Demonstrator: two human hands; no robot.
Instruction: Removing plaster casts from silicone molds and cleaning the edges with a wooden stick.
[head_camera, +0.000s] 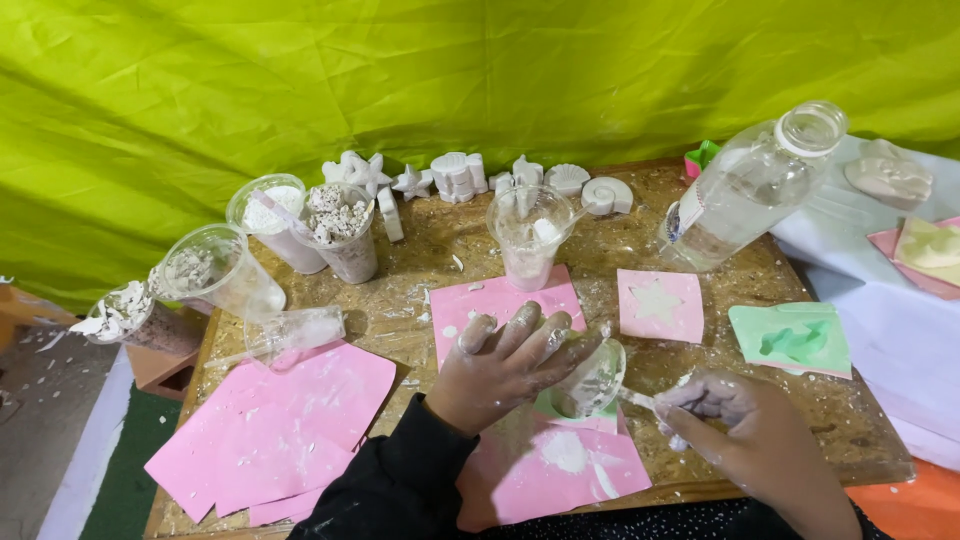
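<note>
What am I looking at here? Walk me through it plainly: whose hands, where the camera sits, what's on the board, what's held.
No machine here: a person's two bare hands, filmed from a camera on their head looking down. The left hand steadies a tilted clear plastic cup; the right hand keeps a grip on a thin stirring stick reaching into it. On the chipboard table lie pink sheets, a green mould, cups of white chunks, white cast shell and star figures and a clear bottle.

Clear plastic cup (590, 380): tipped on its side, mouth toward the right, white residue inside, resting over a green mould on pink sheet. Thin stirrer (640, 400): white-coated, slanting, tip inside the cup mouth.
</note>
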